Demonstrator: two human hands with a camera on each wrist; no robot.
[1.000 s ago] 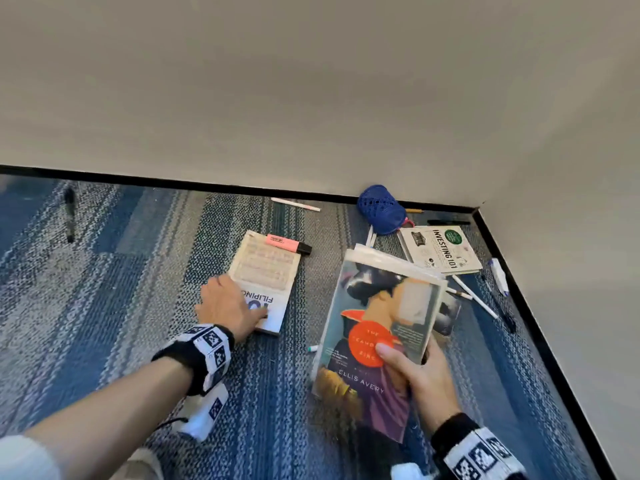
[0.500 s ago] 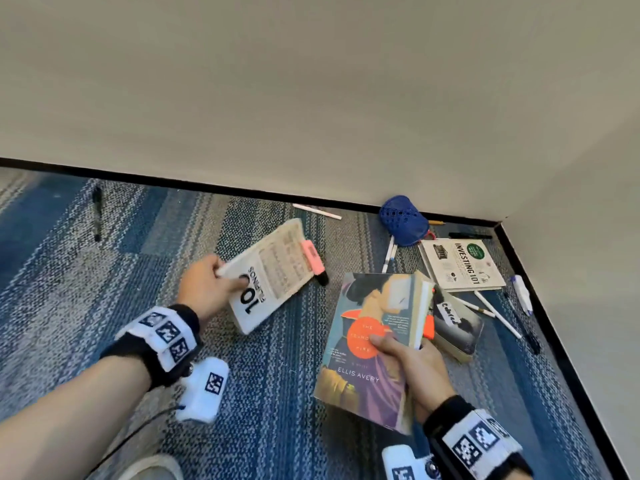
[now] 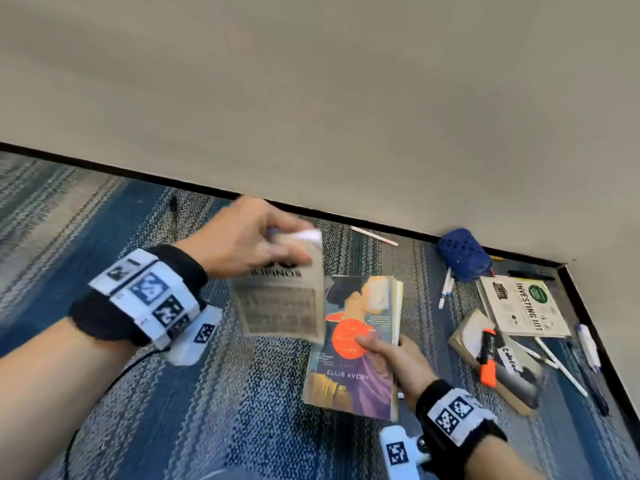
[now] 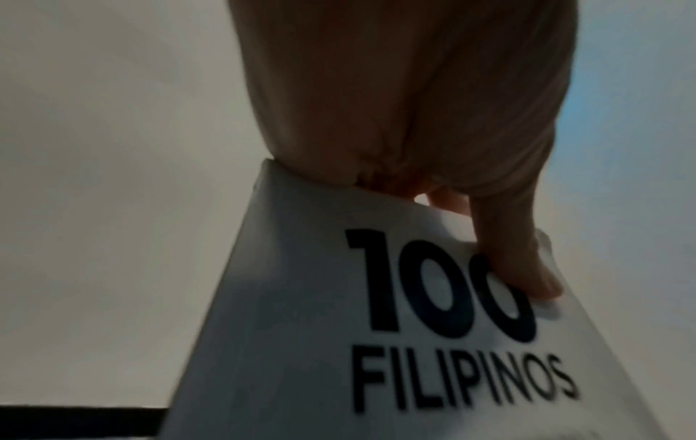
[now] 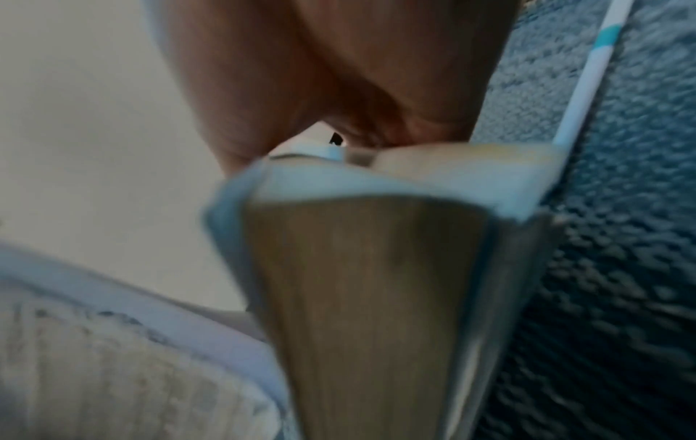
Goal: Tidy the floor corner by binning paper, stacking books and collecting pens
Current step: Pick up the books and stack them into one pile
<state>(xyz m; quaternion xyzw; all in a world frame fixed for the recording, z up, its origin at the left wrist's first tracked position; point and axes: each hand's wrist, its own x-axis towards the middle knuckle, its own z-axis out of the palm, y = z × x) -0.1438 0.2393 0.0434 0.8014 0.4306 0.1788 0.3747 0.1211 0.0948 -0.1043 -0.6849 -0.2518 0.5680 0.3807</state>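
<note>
My left hand (image 3: 263,244) grips the top edge of the cream "100 Filipinos" book (image 3: 280,303), which hangs lifted off the carpet; the left wrist view shows its cover (image 4: 395,342) with fingers (image 4: 519,262) curled over the corner. My right hand (image 3: 391,355) holds a stack of books topped by the colourful "Ellis Avery" novel (image 3: 349,368), thumb on the orange circle; its page edges (image 5: 369,297) fill the right wrist view. The cream book's right edge overlaps the novel's upper left. "Investing 101" (image 3: 523,306) and a tan book (image 3: 498,362) carrying an orange highlighter (image 3: 487,358) lie right.
A blue mesh pouch (image 3: 462,254) sits against the black baseboard (image 3: 381,230) near the corner. Several pens lie scattered: white ones (image 3: 445,292) by the pouch, one (image 3: 374,235) along the wall, a dark one (image 3: 173,216) far left, more (image 3: 561,365) by the right wall.
My left hand lifted the cream book off the carpet and swung it right, up against the novel held in my right hand. The pink highlighter that lay on it is out of sight.
</note>
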